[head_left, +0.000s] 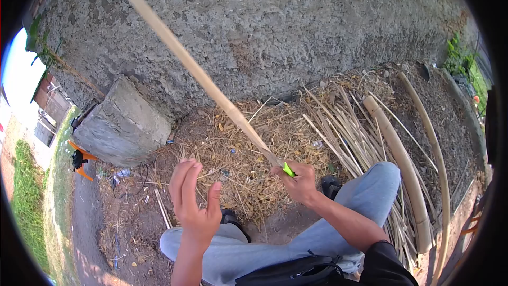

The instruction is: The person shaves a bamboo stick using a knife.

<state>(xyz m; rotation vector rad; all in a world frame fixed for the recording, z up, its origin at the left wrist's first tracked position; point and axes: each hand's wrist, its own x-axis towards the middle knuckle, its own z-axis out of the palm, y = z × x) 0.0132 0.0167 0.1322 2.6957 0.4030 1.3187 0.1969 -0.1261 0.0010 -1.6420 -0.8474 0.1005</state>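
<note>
A long, pale bamboo strip (201, 77) slants from the upper left down to my right hand (299, 182). My right hand is closed around its lower end, together with a bright green-handled tool (288, 169), which looks like a knife. Its blade is mostly hidden, with a greyish part lying along the strip's end. Left of the strip, my left hand (193, 206) is raised with fingers stretched and thumb apart, holding nothing. Bamboo shavings (248, 180) cover the ground below both hands.
A rough grey wall (296, 26) rises in front. At the left stands a concrete block (127, 122), with an orange-and-black object (82, 159) beside it. Several split bamboo strips (349, 132), a thick bamboo piece (397, 164) and a curved pole (431, 137) lie at the right.
</note>
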